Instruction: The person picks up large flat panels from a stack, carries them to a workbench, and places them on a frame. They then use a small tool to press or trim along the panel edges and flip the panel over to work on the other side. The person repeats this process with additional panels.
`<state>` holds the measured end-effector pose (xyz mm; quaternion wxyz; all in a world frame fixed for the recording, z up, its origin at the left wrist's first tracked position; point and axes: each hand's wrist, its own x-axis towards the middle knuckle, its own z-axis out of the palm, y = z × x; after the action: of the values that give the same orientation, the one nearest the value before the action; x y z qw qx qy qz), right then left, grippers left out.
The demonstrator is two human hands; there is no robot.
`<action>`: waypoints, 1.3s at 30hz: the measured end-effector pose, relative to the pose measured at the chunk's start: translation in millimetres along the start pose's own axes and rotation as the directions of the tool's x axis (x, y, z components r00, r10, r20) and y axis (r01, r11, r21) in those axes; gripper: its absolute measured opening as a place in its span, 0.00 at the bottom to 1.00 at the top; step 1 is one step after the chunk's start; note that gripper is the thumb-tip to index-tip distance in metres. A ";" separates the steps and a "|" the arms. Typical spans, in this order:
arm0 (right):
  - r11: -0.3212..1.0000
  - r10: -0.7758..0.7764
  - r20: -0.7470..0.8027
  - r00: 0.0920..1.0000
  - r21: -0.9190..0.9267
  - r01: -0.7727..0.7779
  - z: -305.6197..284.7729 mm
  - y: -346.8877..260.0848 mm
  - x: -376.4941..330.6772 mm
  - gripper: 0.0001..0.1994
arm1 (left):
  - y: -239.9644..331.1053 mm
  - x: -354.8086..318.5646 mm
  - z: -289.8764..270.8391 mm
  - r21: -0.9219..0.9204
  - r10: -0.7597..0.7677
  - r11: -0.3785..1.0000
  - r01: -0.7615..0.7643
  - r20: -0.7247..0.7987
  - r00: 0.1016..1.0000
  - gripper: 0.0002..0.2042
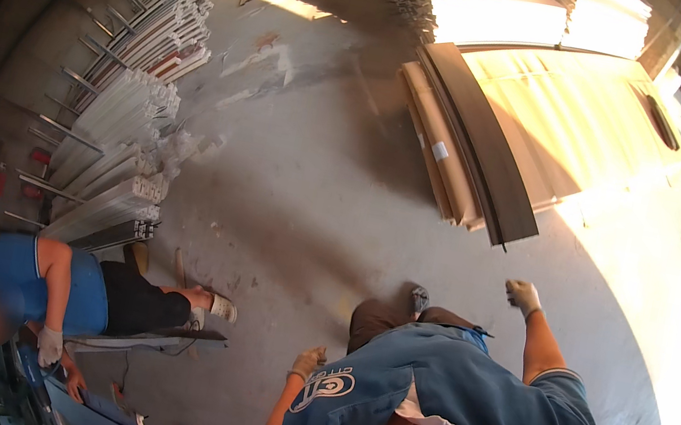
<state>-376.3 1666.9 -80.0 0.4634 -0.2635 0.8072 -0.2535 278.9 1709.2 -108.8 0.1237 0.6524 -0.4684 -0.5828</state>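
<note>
Our gloved left hand [309, 362] and right hand [522, 296] are curled into loose fists and hold nothing. We judge this a walking step, arms swinging. A co-worker [62, 291] bends left of our left hand, their work cut off. Boards [471, 144] lie well beyond the right hand, and any grasp needs an approach first. Glare hides what lies beyond them.
</note>
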 end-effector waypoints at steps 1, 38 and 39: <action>0.984 -0.130 -0.002 0.992 -0.127 0.128 -1.5 -61.6 31.5 0.19 | 0.2 9.5 1.1 0.340 0.286 0.905 -0.256 -0.040 0.957 0.17; 0.800 -0.302 -0.133 0.944 0.504 0.326 131.3 -982.3 728.7 0.12 | 638.2 883.5 -376.8 0.302 -0.041 0.953 -0.017 0.184 0.982 0.13; 0.696 -0.300 -0.148 0.942 0.641 0.323 136.3 -1027.6 750.4 0.11 | 645.0 896.8 -390.9 0.300 -0.088 0.953 0.032 0.176 0.980 0.13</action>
<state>-384.3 396.1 70.1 0.4634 -0.2124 0.6172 -0.5994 214.2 539.2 -117.2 -0.0377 0.6198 -0.5399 -0.5683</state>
